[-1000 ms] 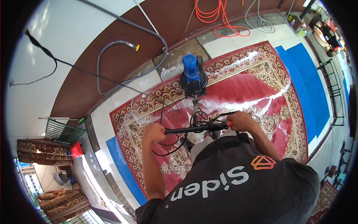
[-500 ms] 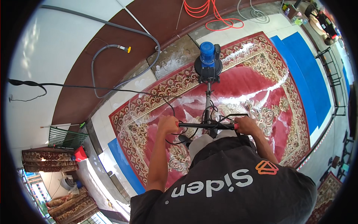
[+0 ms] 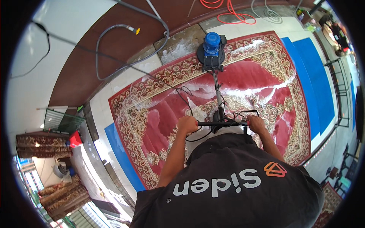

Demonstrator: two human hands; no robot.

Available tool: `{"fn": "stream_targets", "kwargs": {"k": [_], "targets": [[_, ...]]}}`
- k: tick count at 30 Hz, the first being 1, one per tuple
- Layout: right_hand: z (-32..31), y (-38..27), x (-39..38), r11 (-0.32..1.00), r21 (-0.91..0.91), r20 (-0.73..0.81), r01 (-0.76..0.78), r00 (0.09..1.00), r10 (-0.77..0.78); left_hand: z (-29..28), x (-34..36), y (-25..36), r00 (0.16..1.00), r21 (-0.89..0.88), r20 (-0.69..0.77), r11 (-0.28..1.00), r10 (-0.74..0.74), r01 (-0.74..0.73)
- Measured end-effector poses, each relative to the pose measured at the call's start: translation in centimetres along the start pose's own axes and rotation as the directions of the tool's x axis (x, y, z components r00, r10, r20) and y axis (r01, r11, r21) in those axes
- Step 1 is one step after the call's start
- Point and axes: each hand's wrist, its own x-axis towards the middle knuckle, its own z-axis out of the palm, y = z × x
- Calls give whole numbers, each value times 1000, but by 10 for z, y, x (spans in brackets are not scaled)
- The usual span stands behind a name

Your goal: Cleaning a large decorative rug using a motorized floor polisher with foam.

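Observation:
My left hand (image 3: 187, 124) is closed round the left end of the black handlebar (image 3: 216, 124) of a floor scrubbing machine. At the bar's other end, my right hand (image 3: 256, 124) is wrapped round the grip, beside a thin black lever. A grey pole (image 3: 218, 89) runs from the bar to the machine's round black base with its blue motor (image 3: 212, 42). That base rests on the patterned border at the far edge of a red and cream carpet (image 3: 243, 70). White foam (image 3: 197, 90) streaks the carpet. Black cable loops around the handlebar and pole.
The black cable (image 3: 152, 76) trails off to the upper left. A grey hose (image 3: 98, 57) with a yellow end and an orange hose (image 3: 235, 17) lie beyond the carpet. Blue mats (image 3: 317, 64) flank it. A red container (image 3: 75, 139) and hanging rugs (image 3: 42, 146) are at left.
The machine's base has shifted left along the carpet's far border and a little farther away. Both hands have moved right in view with the handlebar, and the cable has swung.

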Motion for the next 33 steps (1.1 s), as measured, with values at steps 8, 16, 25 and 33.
{"fn": "stream_targets", "kwargs": {"k": [8,16,25,33], "targets": [[14,-61,24,988,-73,-1,139,990,-139,-11,-62,-56,994,-68,-63,994,-91,87],[34,-170,44,956,-153,85,251,967,-240,0,-147,-150,974,-115,-98,975,-203,191],[12,-351,76,856,-198,66,477,878,-474,-11,-249,-273,928,-228,-61,910,-369,347],[47,-441,114,770,-195,122,607,794,-595,-8,-289,-351,844,-250,-147,845,-516,473]]}}
